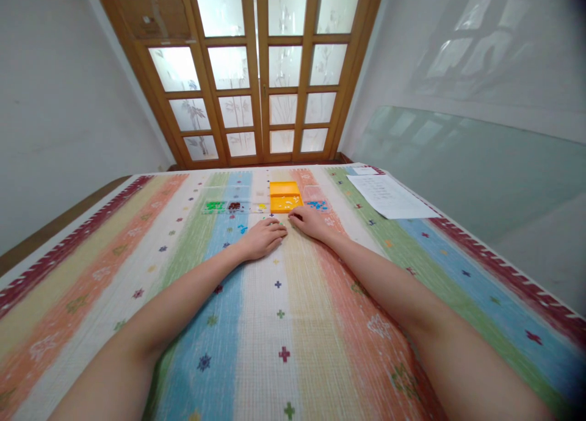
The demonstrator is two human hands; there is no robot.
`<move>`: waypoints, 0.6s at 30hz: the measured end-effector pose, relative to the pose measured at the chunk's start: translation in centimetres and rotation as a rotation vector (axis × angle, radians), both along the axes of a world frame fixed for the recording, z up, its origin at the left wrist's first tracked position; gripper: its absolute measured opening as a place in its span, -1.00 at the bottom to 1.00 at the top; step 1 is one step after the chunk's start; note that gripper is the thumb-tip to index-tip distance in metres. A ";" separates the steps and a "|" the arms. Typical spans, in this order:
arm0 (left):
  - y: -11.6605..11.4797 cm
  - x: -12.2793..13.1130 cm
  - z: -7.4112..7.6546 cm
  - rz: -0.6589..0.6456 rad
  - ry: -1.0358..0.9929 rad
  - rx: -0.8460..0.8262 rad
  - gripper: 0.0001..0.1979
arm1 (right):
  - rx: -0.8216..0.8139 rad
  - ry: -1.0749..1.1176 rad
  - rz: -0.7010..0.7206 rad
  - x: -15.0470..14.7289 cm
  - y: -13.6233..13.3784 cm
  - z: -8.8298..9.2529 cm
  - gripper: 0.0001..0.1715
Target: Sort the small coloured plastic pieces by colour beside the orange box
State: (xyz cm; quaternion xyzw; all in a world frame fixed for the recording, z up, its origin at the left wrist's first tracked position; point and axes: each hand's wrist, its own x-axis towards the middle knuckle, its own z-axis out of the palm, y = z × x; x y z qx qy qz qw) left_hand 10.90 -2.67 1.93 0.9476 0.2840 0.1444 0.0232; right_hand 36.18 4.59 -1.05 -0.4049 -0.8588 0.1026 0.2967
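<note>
Near the middle of the cloth, my left hand point(263, 239) rests with its fingers curled and close together. Facing it, my right hand point(307, 221) has thumb and fingers drawn into a pinch by the front edge of an open yellow box point(284, 188). Whatever lies between the fingertips of either hand is too small to make out. White small pieces point(287, 202) lie inside the yellow box. Loose blue pieces point(242, 229) are on the cloth just left of my left hand.
Clear containers flank the yellow box, with green pieces point(214, 206), dark brown pieces point(234, 206), yellow pieces point(262, 207) and blue pieces point(317, 205). A printed paper sheet point(391, 196) lies at the right. The striped tablecloth point(260, 348) covers the table; glazed wooden doors point(260, 91) stand beyond.
</note>
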 end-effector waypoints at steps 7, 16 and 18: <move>0.4 -0.8 0.5 0.030 -0.029 0.027 -0.63 | -0.009 0.008 -0.001 0.3 -0.5 0.3 -0.78; 1.6 -2.2 -0.1 0.119 -0.026 0.086 -0.75 | -0.028 -0.021 -0.018 0.2 -0.6 0.7 -0.76; 1.8 -2.5 -0.2 0.137 -0.035 0.089 -0.74 | -0.035 -0.028 -0.022 0.2 -0.6 0.7 -0.76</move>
